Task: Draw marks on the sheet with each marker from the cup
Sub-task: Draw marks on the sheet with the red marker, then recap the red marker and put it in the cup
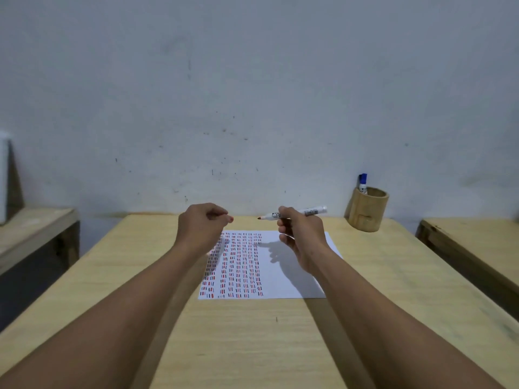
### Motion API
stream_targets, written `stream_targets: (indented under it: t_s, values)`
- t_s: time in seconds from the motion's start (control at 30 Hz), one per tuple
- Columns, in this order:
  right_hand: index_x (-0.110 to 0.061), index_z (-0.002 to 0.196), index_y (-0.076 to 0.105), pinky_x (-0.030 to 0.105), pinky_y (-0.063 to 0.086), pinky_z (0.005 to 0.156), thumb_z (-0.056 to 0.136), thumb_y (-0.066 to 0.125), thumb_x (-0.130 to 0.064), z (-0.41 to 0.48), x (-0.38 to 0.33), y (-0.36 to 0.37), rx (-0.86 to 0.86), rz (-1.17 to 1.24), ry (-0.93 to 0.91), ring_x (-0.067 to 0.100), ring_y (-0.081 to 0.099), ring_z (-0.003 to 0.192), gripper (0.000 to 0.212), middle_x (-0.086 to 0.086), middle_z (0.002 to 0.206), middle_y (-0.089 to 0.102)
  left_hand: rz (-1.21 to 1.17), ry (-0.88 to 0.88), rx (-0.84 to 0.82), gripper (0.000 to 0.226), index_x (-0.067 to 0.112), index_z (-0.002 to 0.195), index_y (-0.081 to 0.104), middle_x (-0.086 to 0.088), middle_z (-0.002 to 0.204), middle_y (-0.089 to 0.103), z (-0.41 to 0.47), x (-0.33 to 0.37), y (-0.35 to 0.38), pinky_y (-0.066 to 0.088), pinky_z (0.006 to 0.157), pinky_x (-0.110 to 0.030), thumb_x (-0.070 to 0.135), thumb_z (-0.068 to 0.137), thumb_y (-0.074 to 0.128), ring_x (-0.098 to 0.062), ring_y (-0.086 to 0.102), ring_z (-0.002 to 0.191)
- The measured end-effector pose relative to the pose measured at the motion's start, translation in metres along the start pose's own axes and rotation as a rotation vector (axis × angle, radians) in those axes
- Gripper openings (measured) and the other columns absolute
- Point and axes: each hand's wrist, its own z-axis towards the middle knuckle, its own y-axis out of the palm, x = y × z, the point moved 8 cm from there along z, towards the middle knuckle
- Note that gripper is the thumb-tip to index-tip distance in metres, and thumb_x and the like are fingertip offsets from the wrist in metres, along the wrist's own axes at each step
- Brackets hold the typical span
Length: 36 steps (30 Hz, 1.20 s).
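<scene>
L hand (203, 220) curled shut, raised | R hand (297, 234) pinching, raised | both arms extended fwd

You have two hands, left hand (202, 223) and right hand (300, 239), two markers, one uncapped marker (295, 213), one blue-capped marker (362, 183), one bamboo cup (368, 209), one marked sheet (283, 273), one red cap (230, 219).

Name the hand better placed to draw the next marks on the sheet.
Right. The right hand already holds the uncapped marker above the sheet; the left hand pinches only the red cap.

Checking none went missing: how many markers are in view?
2: an uncapped red marker in the right hand, and a blue-capped marker standing in the cup. More may be hidden inside.
</scene>
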Motion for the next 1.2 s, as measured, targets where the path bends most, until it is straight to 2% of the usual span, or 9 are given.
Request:
stream_targets:
  t_s: [0.17,0.3,0.4,0.67,0.9,1.0,1.13,1.2]
  values:
    - [-0.004,0.086,0.070,0.020,0.050,0.049,0.090,0.070,-0.012,-0.013,-0.019,-0.001,-0.014,0.069,-0.003,0.011,0.055,0.053,0.009,0.005,0.066,0.062,-0.261,-0.066,-0.097,0.011,0.021,0.097,0.077,0.008,0.091,0.080,-0.010,0.030,0.020,0.057,0.084,-0.040,0.018,0.088,0.072,-0.018,0.068,0.089]
    - [-0.002,0.087,0.070,0.019,0.051,0.048,0.091,0.071,-0.011,-0.020,-0.033,-0.006,-0.031,0.103,-0.018,0.011,0.056,0.052,0.010,0.006,0.066,0.062,-0.392,-0.124,-0.150,0.009,0.020,0.095,0.079,-0.005,0.100,0.077,-0.018,0.048,0.032,0.057,0.086,-0.039,0.016,0.088,0.073,-0.019,0.068,0.091]
    - [-0.002,0.087,0.070,0.018,0.051,0.048,0.092,0.071,-0.012,-0.025,-0.041,-0.010,-0.043,0.115,-0.016,0.011,0.056,0.052,0.011,0.006,0.065,0.062,-0.456,-0.168,-0.197,0.009,0.018,0.095,0.079,-0.007,0.104,0.076,-0.026,0.057,0.040,0.056,0.091,-0.039,0.015,0.090,0.072,-0.017,0.068,0.093]
    - [-0.001,0.089,0.070,0.017,0.051,0.048,0.092,0.070,-0.012,-0.032,-0.054,-0.018,-0.069,0.147,-0.030,0.011,0.055,0.053,0.012,0.006,0.066,0.061,-0.458,-0.176,-0.242,0.010,0.017,0.098,0.078,-0.005,0.104,0.077,-0.034,0.074,0.047,0.056,0.087,-0.034,0.015,0.091,0.071,-0.016,0.068,0.096]
    - [-0.002,0.092,0.071,0.015,0.053,0.049,0.090,0.076,-0.016,-0.031,-0.060,-0.018,-0.107,0.216,0.001,0.008,0.060,0.052,0.016,0.003,0.064,0.066,-0.527,-0.163,-0.277,0.015,0.005,0.103,0.077,-0.012,0.105,0.076,-0.033,0.095,0.048,0.058,0.082,-0.031,0.012,0.092,0.069,-0.018,0.067,0.093]
    - [-0.003,0.095,0.072,0.016,0.054,0.050,0.089,0.078,-0.019,-0.030,-0.063,-0.022,-0.083,0.230,0.005,0.007,0.061,0.055,0.018,0.001,0.066,0.066,-0.550,-0.150,-0.281,0.015,0.002,0.103,0.077,-0.017,0.108,0.075,-0.035,0.103,0.051,0.059,0.084,-0.033,0.009,0.092,0.070,-0.020,0.067,0.094]
    - [-0.001,0.091,0.071,0.020,0.061,0.059,0.090,0.076,-0.013,-0.029,-0.066,-0.027,-0.018,0.286,0.021,0.011,0.064,0.064,0.013,0.003,0.071,0.067,-0.547,-0.131,-0.262,0.011,0.005,0.096,0.079,-0.017,0.105,0.076,-0.038,0.110,0.055,0.059,0.090,-0.040,0.011,0.090,0.072,-0.020,0.066,0.089]
    - [0.005,0.101,0.068,0.023,0.063,0.063,0.089,0.077,-0.007,-0.029,-0.068,-0.030,0.072,0.317,0.016,0.013,0.068,0.064,0.020,0.010,0.080,0.070,-0.511,-0.107,-0.224,0.008,0.008,0.092,0.079,-0.013,0.099,0.076,-0.037,0.115,0.057,0.059,0.091,-0.042,0.012,0.089,0.073,-0.019,0.066,0.086]
